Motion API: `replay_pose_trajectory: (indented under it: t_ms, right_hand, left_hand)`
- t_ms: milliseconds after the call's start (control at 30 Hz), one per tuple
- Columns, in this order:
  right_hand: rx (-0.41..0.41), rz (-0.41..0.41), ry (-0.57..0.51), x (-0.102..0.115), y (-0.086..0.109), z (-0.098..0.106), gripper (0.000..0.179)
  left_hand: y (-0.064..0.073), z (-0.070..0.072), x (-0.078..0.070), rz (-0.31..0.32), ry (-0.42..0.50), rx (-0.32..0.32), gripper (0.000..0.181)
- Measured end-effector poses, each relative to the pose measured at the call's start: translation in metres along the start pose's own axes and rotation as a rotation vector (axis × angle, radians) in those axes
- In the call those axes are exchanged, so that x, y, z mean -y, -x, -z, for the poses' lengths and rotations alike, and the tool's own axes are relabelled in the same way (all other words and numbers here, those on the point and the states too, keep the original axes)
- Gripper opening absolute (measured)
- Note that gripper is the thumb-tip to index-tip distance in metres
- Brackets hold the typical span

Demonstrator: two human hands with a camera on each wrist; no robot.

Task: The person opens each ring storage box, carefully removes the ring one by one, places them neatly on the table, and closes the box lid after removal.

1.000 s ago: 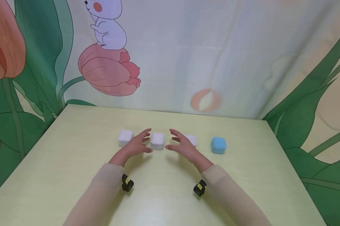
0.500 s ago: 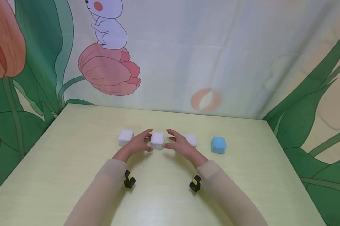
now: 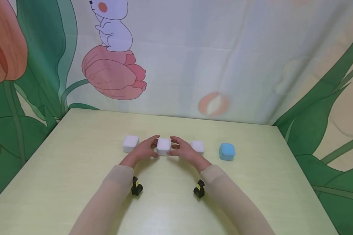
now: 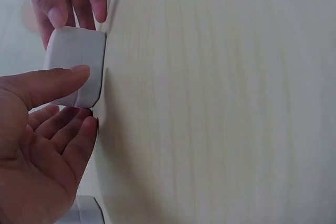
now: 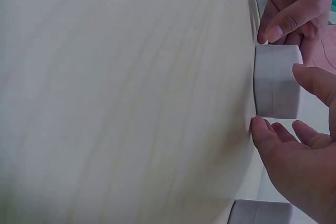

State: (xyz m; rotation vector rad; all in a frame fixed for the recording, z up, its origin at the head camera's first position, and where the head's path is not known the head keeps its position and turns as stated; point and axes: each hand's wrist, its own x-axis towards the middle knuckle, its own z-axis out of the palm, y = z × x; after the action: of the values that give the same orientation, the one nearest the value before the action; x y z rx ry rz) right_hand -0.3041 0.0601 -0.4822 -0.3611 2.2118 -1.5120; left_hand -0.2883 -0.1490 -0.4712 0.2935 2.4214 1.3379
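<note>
A white rounded block [image 3: 164, 146] with a faint seam rests on the table between my two hands. My left hand [image 3: 144, 150] is at its left side; in the left wrist view its thumb [image 4: 65, 83] overlaps the block's face, its fingers lying close by. From the right, my right hand [image 3: 184, 150] reaches the same block, fingers loosely bent; its thumb [image 5: 314, 78] overlaps a corner in the right wrist view. Whether either hand presses on it is hard to tell. White blocks also sit just beyond each hand, one on the left [image 3: 130, 143] and one on the right [image 3: 197, 147].
A light blue block [image 3: 227, 151] ends the row on the right. The pale wooden table [image 3: 170, 209] reaches back to a printed curtain [image 3: 176, 65] with flowers and an animal. Each wrist carries a small black camera, the left one [image 3: 136, 186] and the right one [image 3: 199, 189].
My right hand has moved left, up to the middle white block, uncovering more of the white block behind it. My left hand has shifted slightly right. The blocks stay in place.
</note>
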Motion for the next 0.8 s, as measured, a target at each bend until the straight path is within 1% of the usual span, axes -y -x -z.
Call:
replay_pose_trajectory:
  t_ms: [200, 333, 500, 700, 800]
  right_hand:
    - [0.023, 0.006, 0.046, 0.0027, -0.0040, -0.0008, 0.073]
    - [0.008, -0.002, 0.070, 0.0046, -0.0037, -0.0011, 0.070]
    - [-0.012, -0.004, 0.071, 0.0047, -0.0035, -0.0026, 0.068]
    - [-0.038, 0.036, 0.095, 0.0050, -0.0038, -0.0058, 0.068]
    - [-0.057, 0.050, 0.127, 0.0047, -0.0042, -0.0073, 0.066]
  left_hand:
    - [-0.0032, -0.0005, 0.0006, -0.010, -0.064, -0.027, 0.087]
    - [-0.0048, -0.0010, 0.0010, -0.009, -0.077, -0.042, 0.083]
    - [-0.0066, -0.0017, 0.0011, -0.001, -0.087, -0.056, 0.079]
    - [-0.0076, -0.0012, 0.0009, 0.001, -0.120, -0.075, 0.079]
    - [-0.0085, -0.0006, 0.0009, -0.008, -0.137, -0.087, 0.078]
